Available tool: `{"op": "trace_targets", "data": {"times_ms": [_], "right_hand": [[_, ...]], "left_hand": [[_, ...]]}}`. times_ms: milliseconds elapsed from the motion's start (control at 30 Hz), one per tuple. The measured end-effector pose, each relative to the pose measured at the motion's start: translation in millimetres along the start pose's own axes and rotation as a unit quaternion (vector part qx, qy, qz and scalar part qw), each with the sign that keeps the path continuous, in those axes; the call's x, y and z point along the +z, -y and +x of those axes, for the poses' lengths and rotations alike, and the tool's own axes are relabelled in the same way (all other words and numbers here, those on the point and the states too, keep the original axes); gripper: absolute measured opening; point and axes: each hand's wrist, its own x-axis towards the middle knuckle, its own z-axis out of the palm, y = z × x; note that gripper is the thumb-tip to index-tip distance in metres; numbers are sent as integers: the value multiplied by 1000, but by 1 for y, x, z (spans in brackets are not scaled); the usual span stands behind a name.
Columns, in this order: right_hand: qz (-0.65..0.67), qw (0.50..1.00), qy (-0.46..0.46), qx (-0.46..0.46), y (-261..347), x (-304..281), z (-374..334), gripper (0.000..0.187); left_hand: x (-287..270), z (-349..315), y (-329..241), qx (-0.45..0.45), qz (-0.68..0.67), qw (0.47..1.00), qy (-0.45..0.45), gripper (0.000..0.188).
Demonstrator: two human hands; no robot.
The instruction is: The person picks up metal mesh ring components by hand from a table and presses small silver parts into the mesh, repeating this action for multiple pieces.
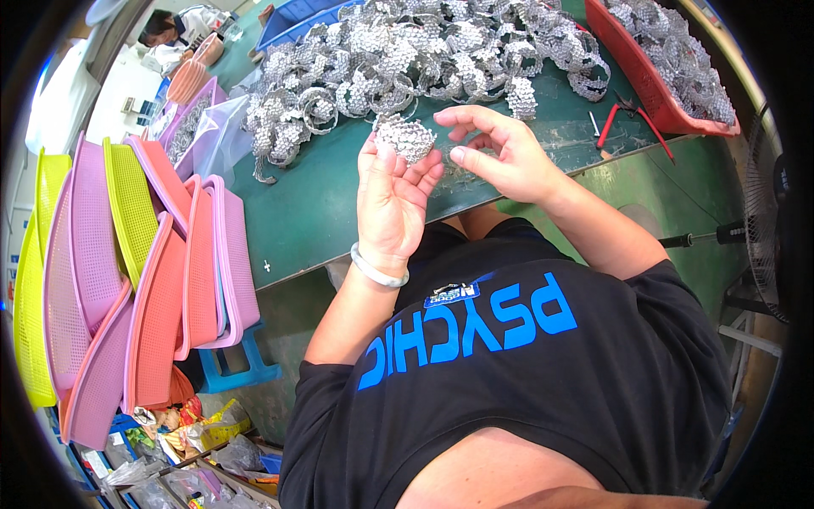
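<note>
My left hand point(392, 199) holds a silvery, scaly-textured curled band point(405, 138) above the table's near edge, palm up, the piece resting on its fingers. To the right of it, my right hand point(500, 157) is open, thumb and fingers apart, its fingertips close to the band but seemingly not touching it. Beyond both hands lies a big heap of similar silver bands point(424, 51), many bent into rings. They are spread across the green tabletop point(314, 220).
A red basket point(632, 76) of more bands stands at the right, beside red-handled pliers point(649, 127). Stacked colored plastic baskets point(153, 280) rise at the left, above a blue stool point(242, 365). A fan point(767, 212) is at far right. Another person point(178, 34) sits far left.
</note>
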Motion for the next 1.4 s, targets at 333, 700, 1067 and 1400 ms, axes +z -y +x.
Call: {"op": "trace_targets", "data": {"times_ms": [333, 700, 1067, 1400], "right_hand": [[-160, 954, -19, -254, 28, 0, 4, 50], [-212, 925, -22, -316, 23, 5, 9, 55], [-178, 947, -26, -265, 26, 7, 5, 52], [-166, 958, -32, -231, 21, 7, 3, 44]], "left_hand": [[9, -7, -2, 91, 103, 990, 6, 54], [3, -5, -3, 69, 109, 992, -4, 49], [-4, -2, -6, 49, 114, 992, -16, 45], [-12, -1, -4, 29, 55, 998, -19, 39]]}}
